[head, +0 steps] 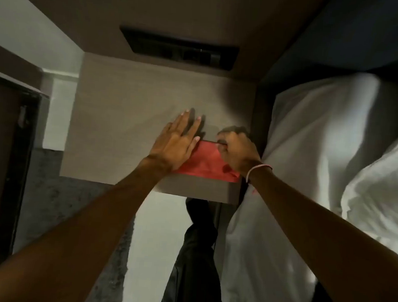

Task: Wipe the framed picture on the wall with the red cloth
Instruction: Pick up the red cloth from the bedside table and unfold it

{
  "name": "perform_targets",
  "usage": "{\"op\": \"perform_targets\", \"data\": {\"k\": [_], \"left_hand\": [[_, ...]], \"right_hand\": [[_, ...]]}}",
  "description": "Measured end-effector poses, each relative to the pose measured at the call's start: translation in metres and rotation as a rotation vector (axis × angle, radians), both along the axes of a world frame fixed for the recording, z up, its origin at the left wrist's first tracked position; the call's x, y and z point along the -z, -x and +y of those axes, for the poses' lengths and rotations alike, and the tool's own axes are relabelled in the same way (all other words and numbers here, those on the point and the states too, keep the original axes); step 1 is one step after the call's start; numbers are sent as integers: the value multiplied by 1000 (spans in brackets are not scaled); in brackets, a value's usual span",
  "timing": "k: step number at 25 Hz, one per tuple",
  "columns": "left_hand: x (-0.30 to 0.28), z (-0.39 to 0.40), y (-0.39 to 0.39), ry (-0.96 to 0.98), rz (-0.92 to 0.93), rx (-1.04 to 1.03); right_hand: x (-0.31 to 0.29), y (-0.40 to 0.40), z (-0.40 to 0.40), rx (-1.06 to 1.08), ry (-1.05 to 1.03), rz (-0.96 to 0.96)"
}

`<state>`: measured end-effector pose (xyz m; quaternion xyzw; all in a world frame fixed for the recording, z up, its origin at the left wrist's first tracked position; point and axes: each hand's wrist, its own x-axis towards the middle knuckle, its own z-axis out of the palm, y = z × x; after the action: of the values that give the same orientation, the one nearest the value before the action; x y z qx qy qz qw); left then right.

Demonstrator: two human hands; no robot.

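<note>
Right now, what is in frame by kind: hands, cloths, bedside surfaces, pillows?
Hands: 2, left hand flat, right hand gripping
Red cloth: 1
Bedside table: 1
White pillows: cannot separate, counted as 1 bedding mass
Wristband: 1
Total: 6

The left hand (173, 146) lies flat, overlapping the red cloth (206, 162) on the bedside table (130, 103); the right hand (237, 151) apparently pinches its far edge.
</note>
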<state>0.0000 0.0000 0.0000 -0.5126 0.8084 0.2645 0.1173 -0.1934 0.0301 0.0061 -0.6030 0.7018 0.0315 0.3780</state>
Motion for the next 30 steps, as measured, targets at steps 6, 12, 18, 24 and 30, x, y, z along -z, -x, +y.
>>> {"op": "perform_targets", "data": {"k": [6, 12, 18, 24, 30], "left_hand": [[34, 52, -14, -35, -82, 25], [15, 41, -12, -162, -96, -12], [-74, 12, 1, -539, 150, -32], [-259, -52, 50, -425, 295, 157], [-479, -95, 148, -73, 479, 393]], "right_hand": [[27, 1, 6, -101, 66, 107], [3, 5, 27, -202, -87, -49], [-93, 36, 45, -153, -88, -270], [-263, 84, 27, -134, 192, -96], [-476, 171, 23, 65, 569, -43]]}}
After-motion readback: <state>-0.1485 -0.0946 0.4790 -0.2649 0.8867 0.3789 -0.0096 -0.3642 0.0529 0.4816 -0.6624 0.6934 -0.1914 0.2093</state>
